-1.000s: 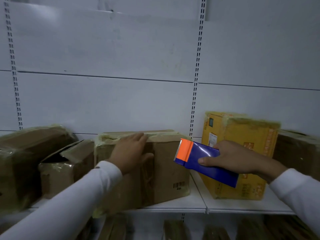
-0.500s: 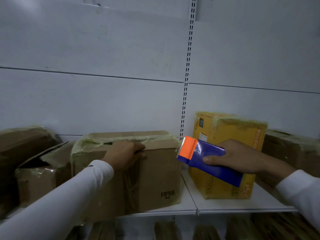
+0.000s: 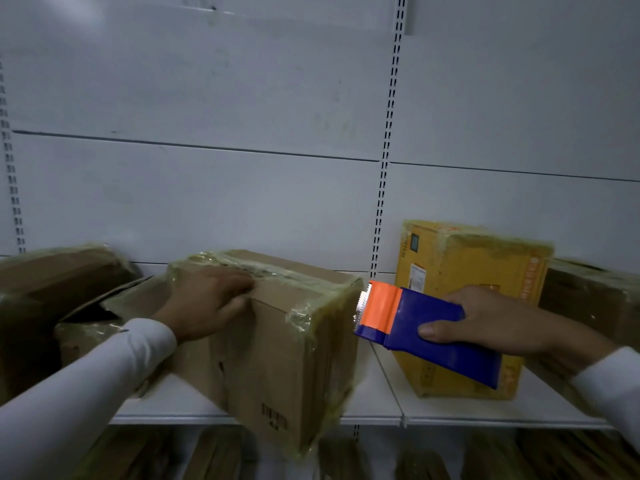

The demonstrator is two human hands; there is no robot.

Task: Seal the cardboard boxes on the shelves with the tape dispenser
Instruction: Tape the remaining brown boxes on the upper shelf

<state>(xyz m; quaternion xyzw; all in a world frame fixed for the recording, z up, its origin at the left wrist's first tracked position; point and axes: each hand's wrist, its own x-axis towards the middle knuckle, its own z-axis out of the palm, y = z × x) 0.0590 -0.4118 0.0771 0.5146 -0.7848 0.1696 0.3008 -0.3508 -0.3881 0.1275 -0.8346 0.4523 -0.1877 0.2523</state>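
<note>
Brown box: the cardboard box (image 3: 277,341) stands on the white shelf (image 3: 374,407), turned so one corner juts past the front edge; old tape already wrinkles along its top and corners.
Left hand: the left hand (image 3: 204,306) lies over the box's top front edge, fingers curled onto the top, gripping it.
Tape dispenser: the blue dispenser (image 3: 429,330) with its orange front and toothed blade hangs in the air just right of the box, blade toward it, not touching.
Right hand: the right hand (image 3: 491,320) is wrapped round the dispenser's body, thumb on its near face.
Doing it well: the person would likely do best to square the box, press the flaps flat, then plant the blade end on the side panel and draw the tape across the seam in one pull.
Neighbours: a yellow box (image 3: 467,271) stands behind the dispenser; an open-flapped box (image 3: 93,323) sits left.
Hard to see: the top seam is mostly out of sight and blurred; whether tape is threaded cannot be told; lower shelves are dark.
</note>
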